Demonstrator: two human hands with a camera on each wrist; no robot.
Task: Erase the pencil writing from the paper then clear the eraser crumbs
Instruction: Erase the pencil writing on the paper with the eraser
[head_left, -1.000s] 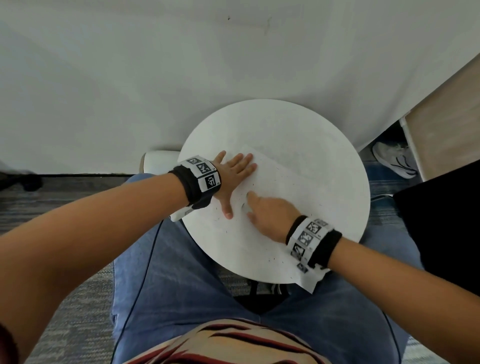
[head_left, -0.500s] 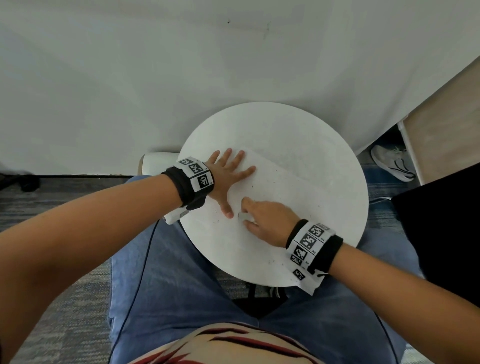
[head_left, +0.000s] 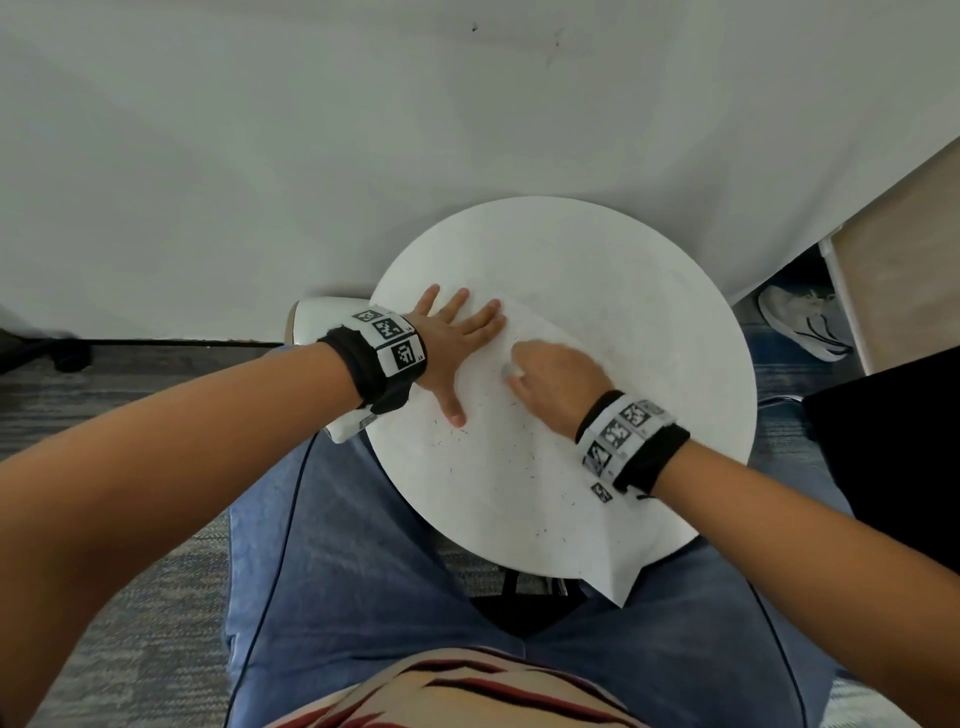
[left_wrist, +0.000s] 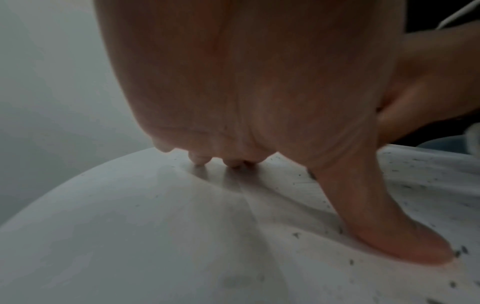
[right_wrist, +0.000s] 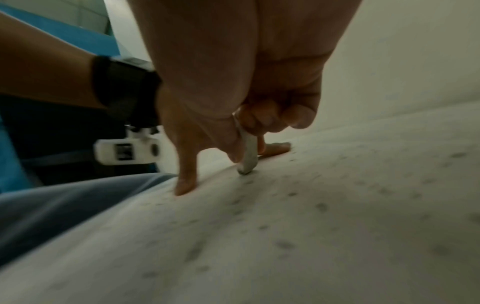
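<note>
A white sheet of paper (head_left: 524, 467) lies slantwise on the round white table (head_left: 597, 249), one corner hanging over the near edge. Dark eraser crumbs (head_left: 530, 467) are scattered over the paper; they also show around my thumb (left_wrist: 405, 242) in the left wrist view. My left hand (head_left: 457, 338) lies flat with fingers spread, pressing the paper's far left corner. My right hand (head_left: 550, 371) pinches a small white eraser (right_wrist: 248, 156), its tip down on the paper (right_wrist: 311, 226) just right of the left hand. Any pencil writing is too faint to make out.
The table stands against a white wall, over my lap in blue jeans (head_left: 337, 571). A white sneaker (head_left: 805, 322) lies on the floor at the right beside a wooden panel (head_left: 904, 260). A black object (head_left: 893, 441) sits to the right of the table.
My right hand with the eraser has moved away from me up the paper, closer to the left hand's fingers. The left hand stays pressed on the paper.
</note>
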